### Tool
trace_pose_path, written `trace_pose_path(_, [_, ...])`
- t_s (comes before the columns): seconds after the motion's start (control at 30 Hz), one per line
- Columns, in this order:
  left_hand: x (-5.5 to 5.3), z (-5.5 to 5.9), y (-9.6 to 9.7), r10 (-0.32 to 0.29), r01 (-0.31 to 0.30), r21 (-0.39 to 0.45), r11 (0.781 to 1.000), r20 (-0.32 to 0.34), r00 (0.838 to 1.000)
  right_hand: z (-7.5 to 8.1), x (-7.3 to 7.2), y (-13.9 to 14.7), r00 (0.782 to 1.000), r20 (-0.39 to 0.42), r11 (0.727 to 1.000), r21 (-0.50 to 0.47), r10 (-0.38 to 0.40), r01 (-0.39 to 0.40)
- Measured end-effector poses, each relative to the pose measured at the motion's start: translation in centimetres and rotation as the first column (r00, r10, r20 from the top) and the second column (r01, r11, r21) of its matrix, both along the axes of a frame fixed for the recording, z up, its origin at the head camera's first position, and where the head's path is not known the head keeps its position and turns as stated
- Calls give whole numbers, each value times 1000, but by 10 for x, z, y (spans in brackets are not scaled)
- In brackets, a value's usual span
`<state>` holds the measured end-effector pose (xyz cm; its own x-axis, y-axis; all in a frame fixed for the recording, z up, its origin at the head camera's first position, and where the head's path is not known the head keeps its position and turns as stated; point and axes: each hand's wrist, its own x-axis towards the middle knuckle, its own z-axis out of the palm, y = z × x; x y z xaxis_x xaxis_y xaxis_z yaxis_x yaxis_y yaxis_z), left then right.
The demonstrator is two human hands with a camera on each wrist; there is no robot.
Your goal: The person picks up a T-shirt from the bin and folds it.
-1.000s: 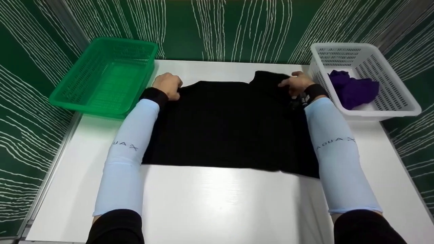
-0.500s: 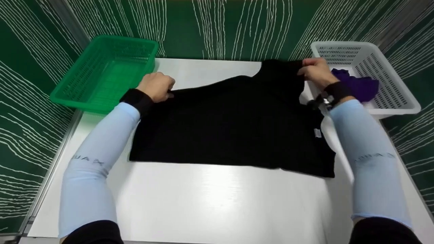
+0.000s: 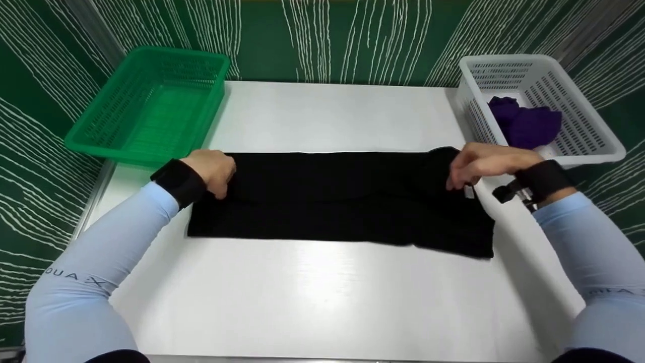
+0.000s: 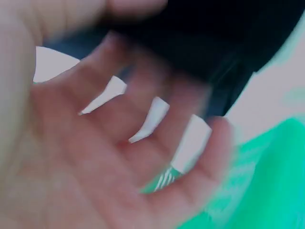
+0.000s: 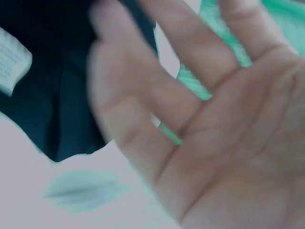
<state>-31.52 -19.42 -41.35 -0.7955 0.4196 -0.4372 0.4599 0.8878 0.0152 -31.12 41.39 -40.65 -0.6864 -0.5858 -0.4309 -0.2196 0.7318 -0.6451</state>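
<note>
A black shirt [image 3: 322,196] lies folded into a long, low strip across the white table in the head view. My left hand [image 3: 210,171] is at its left end, fingers bent down over the cloth. The left wrist view shows those fingers [image 4: 143,95] loosely bent and spread, with a gap to the thumb. At the shirt's right end is my right hand [image 3: 484,164], fingertips pointing down beside a small white label [image 3: 469,192]. In the right wrist view its fingers [image 5: 138,95] are spread and relaxed before the cloth; the thumb is out of view.
A green basket [image 3: 80,148] stands at the back left. At the back right is a white basket [image 3: 599,161] holding a purple cloth [image 3: 534,126]. Green walls [image 3: 272,40] with white streaks border the white table [image 3: 322,302].
Both hands, gripping the shirt's far edge half a second ago, have come toward the body and folded it down. The shirt is now about half as deep, and the fingers have loosened.
</note>
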Motion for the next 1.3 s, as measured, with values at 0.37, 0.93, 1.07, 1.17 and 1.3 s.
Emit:
trace_pose_path(0.37, [-13,-20,49,-18,28,178,984,-57,998,-38,18,-94,853,-511,937,339,109,83])
trace_pose_path(0.93, [1,-47,109,-70,99,187,977,-157,985,-45,29,-145,791,-583,979,181,185,-96])
trace_pose_path(1.07, [4,-56,154,-137,159,206,966,-117,984,-68,20,-177,739,-634,969,223,227,-106])
trace_pose_path(1.17, [6,-67,176,-138,145,170,975,-53,989,-85,16,-192,786,-549,948,286,283,-141])
trace_pose_path(1.3, [4,-78,178,-56,45,142,989,77,995,-101,13,-189,865,-422,944,290,273,-156])
